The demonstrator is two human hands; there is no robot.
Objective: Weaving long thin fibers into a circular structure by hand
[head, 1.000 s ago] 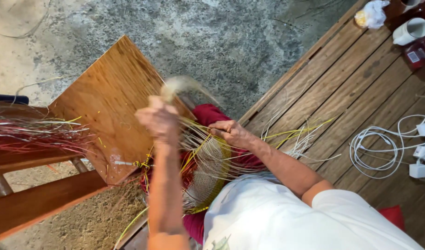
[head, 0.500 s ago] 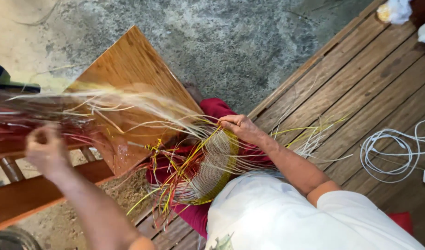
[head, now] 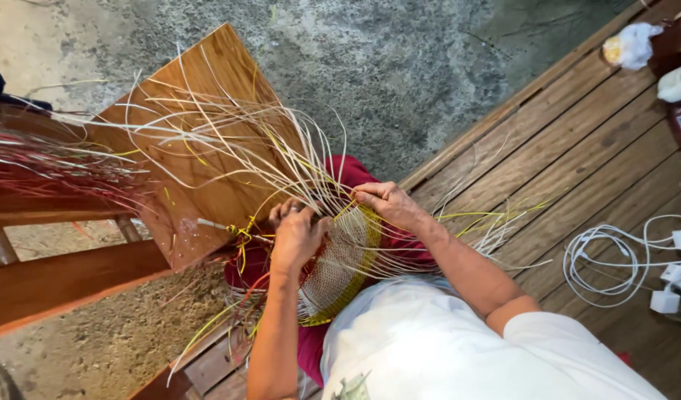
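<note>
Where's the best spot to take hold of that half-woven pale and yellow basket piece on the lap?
Probably the half-woven basket piece by its firm yellow rim, coming from the near side. The tight weave there looks stiff, while the loose pale strands fan away toward the wooden board. The left hand and right hand already occupy the far edge.

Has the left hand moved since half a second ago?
Yes. The left hand has come in from out by the wooden bench to the woven basket, close to the right hand.

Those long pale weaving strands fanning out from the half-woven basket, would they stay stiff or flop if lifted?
The long pale weaving strands probably feel springy rather than limp: they arc in smooth curves above the wooden board. Likely very light, being so thin. They may snag, since many cross each other.
</note>
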